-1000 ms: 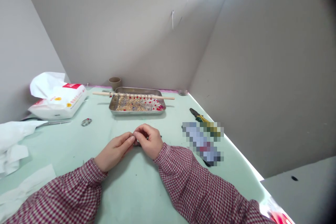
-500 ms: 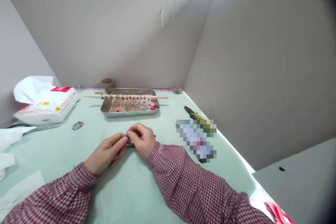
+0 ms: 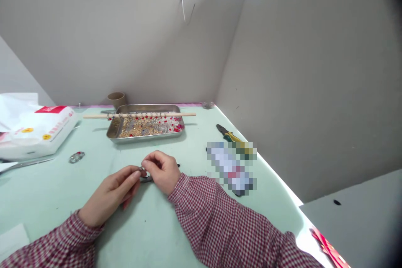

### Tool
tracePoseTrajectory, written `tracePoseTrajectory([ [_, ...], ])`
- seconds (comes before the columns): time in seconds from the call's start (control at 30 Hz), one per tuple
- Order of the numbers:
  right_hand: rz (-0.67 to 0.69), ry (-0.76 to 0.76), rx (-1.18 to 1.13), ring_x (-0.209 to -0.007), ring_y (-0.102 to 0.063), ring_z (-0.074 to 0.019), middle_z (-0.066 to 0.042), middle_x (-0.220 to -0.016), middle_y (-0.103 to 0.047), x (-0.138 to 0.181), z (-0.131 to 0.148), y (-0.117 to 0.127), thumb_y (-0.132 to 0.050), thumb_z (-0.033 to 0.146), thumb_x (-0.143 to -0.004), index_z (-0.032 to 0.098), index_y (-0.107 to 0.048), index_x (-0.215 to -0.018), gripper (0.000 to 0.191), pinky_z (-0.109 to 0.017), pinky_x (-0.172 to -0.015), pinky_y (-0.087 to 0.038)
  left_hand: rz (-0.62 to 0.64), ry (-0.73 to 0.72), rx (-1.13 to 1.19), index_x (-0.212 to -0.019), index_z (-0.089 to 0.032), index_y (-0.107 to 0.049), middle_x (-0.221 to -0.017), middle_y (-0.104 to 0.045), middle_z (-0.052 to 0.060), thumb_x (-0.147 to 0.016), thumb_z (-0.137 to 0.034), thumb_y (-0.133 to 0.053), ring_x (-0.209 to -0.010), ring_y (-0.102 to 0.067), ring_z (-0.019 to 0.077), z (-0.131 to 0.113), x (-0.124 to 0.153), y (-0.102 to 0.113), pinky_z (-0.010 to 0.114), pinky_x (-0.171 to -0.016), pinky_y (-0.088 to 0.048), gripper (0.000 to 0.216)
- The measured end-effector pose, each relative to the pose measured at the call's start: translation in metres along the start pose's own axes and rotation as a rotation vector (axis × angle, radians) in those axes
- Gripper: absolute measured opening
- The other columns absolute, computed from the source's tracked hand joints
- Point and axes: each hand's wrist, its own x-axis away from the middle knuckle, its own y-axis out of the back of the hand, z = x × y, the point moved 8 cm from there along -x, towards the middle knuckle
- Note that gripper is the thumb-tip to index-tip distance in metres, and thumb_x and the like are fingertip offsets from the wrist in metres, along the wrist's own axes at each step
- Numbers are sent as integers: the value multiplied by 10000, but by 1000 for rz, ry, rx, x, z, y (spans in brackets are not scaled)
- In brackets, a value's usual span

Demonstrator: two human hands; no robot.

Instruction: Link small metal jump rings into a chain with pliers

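My left hand [image 3: 114,194] and my right hand [image 3: 162,171] meet over the middle of the table, fingertips almost touching. Between the thumb and forefinger of my left hand is a small silvery piece [image 3: 141,169], too small to name. The fingertips of my right hand pinch at the same piece from the other side. Under the hands lies a dark metal tool [image 3: 146,179], mostly hidden by my right hand. Beyond them stands a metal tray [image 3: 147,137] of gold, clear and red beads. A wooden stick [image 3: 185,114] carrying several small rings with red beads rests across it.
On the right lie yellow-green pliers [image 3: 230,136] and a blurred flat pack [image 3: 230,167]. A tissue pack [image 3: 44,130] is at the left, with a clear and red beaded piece [image 3: 77,157] nearby. A brown cup [image 3: 116,99] stands behind the tray. Walls close off the back and right.
The view has swung slightly to the right, so the table things sit further left. Both hands stay together at the small piece, which now shows more clearly between the fingertips.
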Motion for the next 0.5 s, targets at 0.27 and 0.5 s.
tracePoseTrajectory([
  [0.27, 4, -75, -36, -597, -523, -84, 26, -650, -556, 0, -6, -1, -545, 325, -745, 181, -565, -764, 147, -213, -581, -437, 12, 25, -17, -722, -183, -488, -482, -448, -44, -779, -462, -407, -372, -356, 74, 3, 1, -1, 181, -366, -307, 296],
  [0.5, -86, -58, -20, -574, -478, -79, 27, -648, -542, -1, -4, 10, -533, 328, -747, 185, -567, -748, 147, -211, -562, -410, -11, 34, 34, -860, -180, -533, -568, -535, -25, -748, -446, -471, -391, -394, 69, 1, 1, 0, 183, -387, -352, 294],
])
